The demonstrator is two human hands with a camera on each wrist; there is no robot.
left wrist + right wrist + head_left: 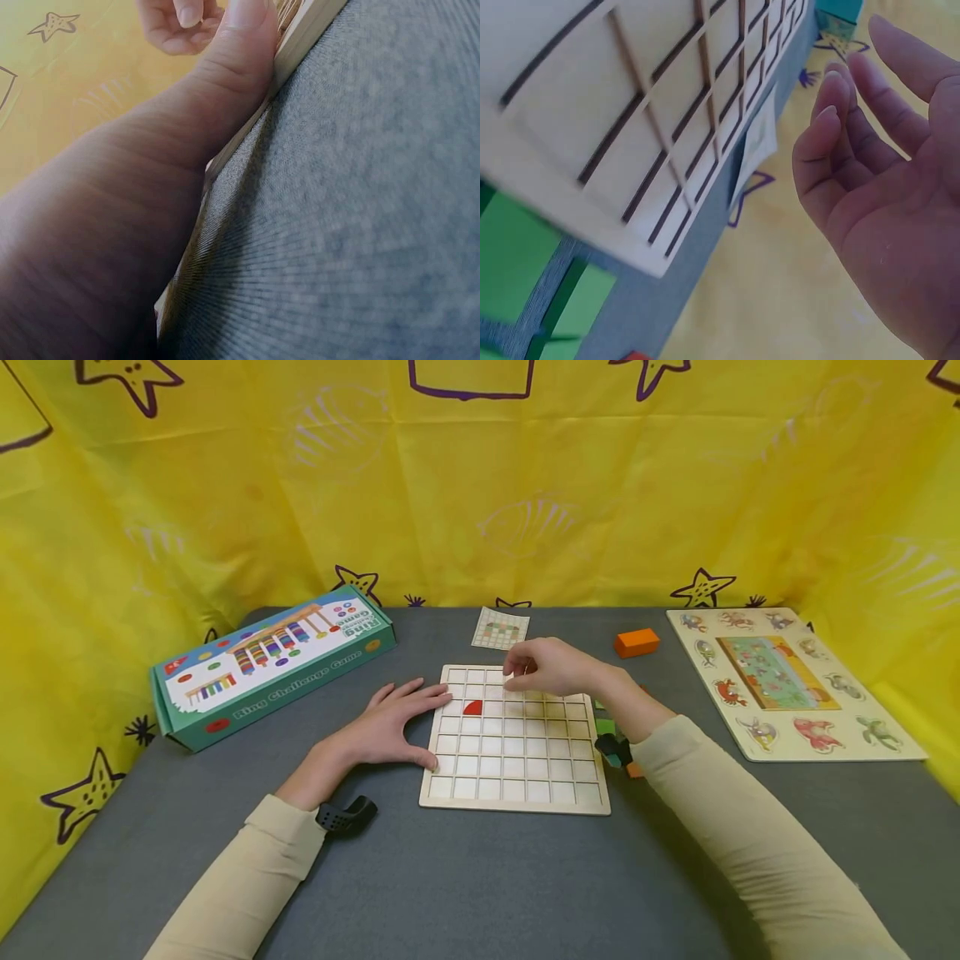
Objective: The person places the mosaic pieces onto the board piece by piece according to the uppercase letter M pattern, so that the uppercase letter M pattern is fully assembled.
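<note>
A wooden grid board (517,808) lies on the grey table, with a red quarter-round piece (473,707) in a cell of its upper left part. My left hand (390,727) rests at the board's left edge, fingers spread toward the upper side and thumb against the lower side. In the left wrist view, the left thumb (244,52) is right at the wooden rim. Over the board's top rows hovers my right hand (551,667), its fingers loosely bent. The right wrist view shows that hand (889,195) with thumb and fingertips apart and nothing between them.
Green pieces (604,727) lie along the board's right edge, partly behind the right wrist. Behind the board is a small pattern card (500,628), and an orange block (636,642) sits to its right. A game box (273,664) stands left, a sea-animal puzzle (795,718) right.
</note>
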